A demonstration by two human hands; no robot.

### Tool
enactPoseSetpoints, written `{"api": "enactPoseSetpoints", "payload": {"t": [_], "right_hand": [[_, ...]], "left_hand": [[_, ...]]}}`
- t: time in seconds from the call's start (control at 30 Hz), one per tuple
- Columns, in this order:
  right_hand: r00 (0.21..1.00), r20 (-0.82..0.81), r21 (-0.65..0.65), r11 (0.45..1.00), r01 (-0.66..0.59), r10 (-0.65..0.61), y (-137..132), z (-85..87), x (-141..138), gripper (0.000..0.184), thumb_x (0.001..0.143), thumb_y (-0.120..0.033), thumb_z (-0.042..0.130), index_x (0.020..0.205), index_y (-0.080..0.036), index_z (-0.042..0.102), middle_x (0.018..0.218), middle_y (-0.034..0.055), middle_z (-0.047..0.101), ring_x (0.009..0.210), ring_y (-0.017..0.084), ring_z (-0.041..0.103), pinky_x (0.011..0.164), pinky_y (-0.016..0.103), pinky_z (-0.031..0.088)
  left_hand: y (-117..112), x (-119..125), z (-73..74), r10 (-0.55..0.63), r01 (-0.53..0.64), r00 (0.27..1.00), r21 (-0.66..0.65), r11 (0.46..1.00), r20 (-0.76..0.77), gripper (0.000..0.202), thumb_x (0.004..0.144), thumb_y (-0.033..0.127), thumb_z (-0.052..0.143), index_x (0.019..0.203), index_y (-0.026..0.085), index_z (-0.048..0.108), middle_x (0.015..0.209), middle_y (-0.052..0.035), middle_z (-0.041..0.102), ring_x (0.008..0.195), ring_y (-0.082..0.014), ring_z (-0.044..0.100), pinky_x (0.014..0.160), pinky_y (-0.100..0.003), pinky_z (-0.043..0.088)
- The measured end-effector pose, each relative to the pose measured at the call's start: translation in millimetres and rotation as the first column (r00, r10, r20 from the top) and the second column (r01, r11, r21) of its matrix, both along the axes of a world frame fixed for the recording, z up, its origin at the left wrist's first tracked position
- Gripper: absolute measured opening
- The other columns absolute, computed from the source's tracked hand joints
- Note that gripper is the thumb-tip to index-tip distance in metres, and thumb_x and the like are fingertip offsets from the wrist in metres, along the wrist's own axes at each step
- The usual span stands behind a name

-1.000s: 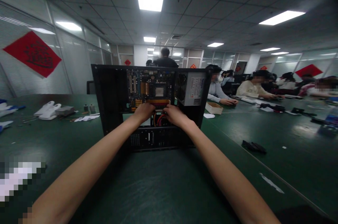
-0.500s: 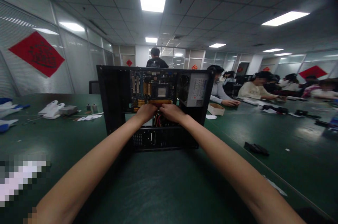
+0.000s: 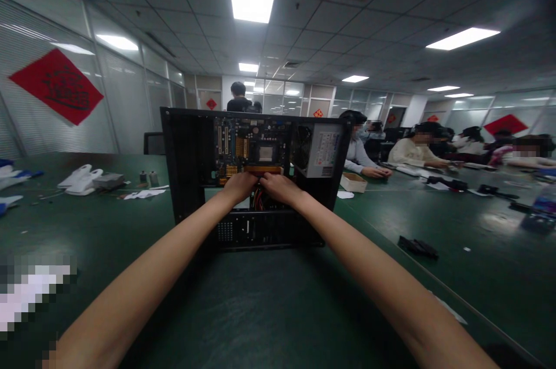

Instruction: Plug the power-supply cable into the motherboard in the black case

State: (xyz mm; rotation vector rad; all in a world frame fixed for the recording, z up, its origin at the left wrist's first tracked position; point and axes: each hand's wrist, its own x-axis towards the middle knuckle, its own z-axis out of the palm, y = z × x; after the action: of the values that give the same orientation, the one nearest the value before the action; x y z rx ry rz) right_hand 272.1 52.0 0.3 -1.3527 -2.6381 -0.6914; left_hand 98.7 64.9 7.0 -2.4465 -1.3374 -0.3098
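Note:
A black computer case (image 3: pixel 186 154) stands upright on the green table, its open side facing me. Inside, the motherboard (image 3: pixel 254 136) fills the upper middle, with a silver power supply (image 3: pixel 322 152) and its fan to the right. My left hand (image 3: pixel 240 186) and my right hand (image 3: pixel 281 188) meet at the board's lower edge, just below the orange-and-red memory slots (image 3: pixel 263 170). Both hands are closed, fingers curled; whatever they grip is hidden behind them. Red and dark cables (image 3: pixel 259 201) hang right below, between the two hands.
White plastic bags (image 3: pixel 82 181), a grey box (image 3: pixel 108 181) and papers (image 3: pixel 143 194) lie to the left. Rightward are a small open box (image 3: pixel 353 182) and a black item (image 3: pixel 418 247). Several people sit along the right side; another person (image 3: pixel 238 97) is behind the case.
My right hand has shifted slightly left, closer to the left one, which stays almost in place. The person behind the case has moved left. The view has turned slightly.

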Motion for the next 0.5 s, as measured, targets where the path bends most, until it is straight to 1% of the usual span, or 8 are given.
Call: {"api": "enactPoseSetpoints", "payload": {"t": [0.13, 0.3, 0.37, 0.5], "right_hand": [[1.000, -0.001, -0.001, 1.000, 0.004, -0.004, 2.8, 0.3, -2.9, 0.034, 0.099, -0.010, 0.037, 0.126, -0.012, 0.058, 0.124, 0.0195, 0.060, 0.106, 0.029, 0.068, 0.084, 0.037, 0.055], [1.000, -0.005, -0.016, 1.000, 0.002, -0.003, 2.9, 0.5, -2.8, 0.034, 0.099, -0.010, 0.039, 0.127, -0.013, 0.059, 0.125, 0.0189, 0.060, 0.108, 0.028, 0.067, 0.087, 0.036, 0.055], [1.000, -0.013, -0.019, 1.000, 0.005, -0.005, 1.6, 0.4, -1.9, 0.034, 0.100, -0.011, 0.038, 0.127, -0.013, 0.059, 0.125, 0.0185, 0.060, 0.109, 0.028, 0.067, 0.087, 0.036, 0.054], [0.999, -0.035, -0.018, 1.000, 0.010, -0.011, -1.0, 0.3, -0.1, 0.034, 0.102, -0.014, 0.037, 0.128, -0.014, 0.059, 0.125, 0.0179, 0.060, 0.107, 0.027, 0.067, 0.087, 0.036, 0.054]], "left_hand": [[-0.5, -1.3, -1.8, 0.003, -0.003, 1.000, -0.009, 1.000, 0.007, 0.030, 0.098, 0.023, 0.048, 0.115, 0.017, 0.072, 0.115, -0.0186, 0.072, 0.107, -0.0317, 0.070, 0.087, -0.039, 0.055], [3.2, -4.8, -4.5, -0.019, 0.021, 0.999, -0.029, 0.999, 0.043, 0.032, 0.099, 0.022, 0.045, 0.106, 0.015, 0.076, 0.109, -0.0172, 0.074, 0.105, -0.0282, 0.071, 0.086, -0.034, 0.054], [5.6, -5.4, -5.6, -0.031, 0.033, 0.998, -0.033, 0.999, 0.062, 0.032, 0.099, 0.024, 0.046, 0.104, 0.016, 0.077, 0.108, -0.0162, 0.075, 0.104, -0.0274, 0.072, 0.085, -0.032, 0.053], [6.9, -3.8, -6.3, -0.012, 0.014, 0.997, -0.034, 0.999, 0.082, 0.035, 0.101, 0.030, 0.046, 0.103, 0.016, 0.078, 0.107, -0.0154, 0.076, 0.102, -0.0266, 0.072, 0.084, -0.031, 0.053]]}}
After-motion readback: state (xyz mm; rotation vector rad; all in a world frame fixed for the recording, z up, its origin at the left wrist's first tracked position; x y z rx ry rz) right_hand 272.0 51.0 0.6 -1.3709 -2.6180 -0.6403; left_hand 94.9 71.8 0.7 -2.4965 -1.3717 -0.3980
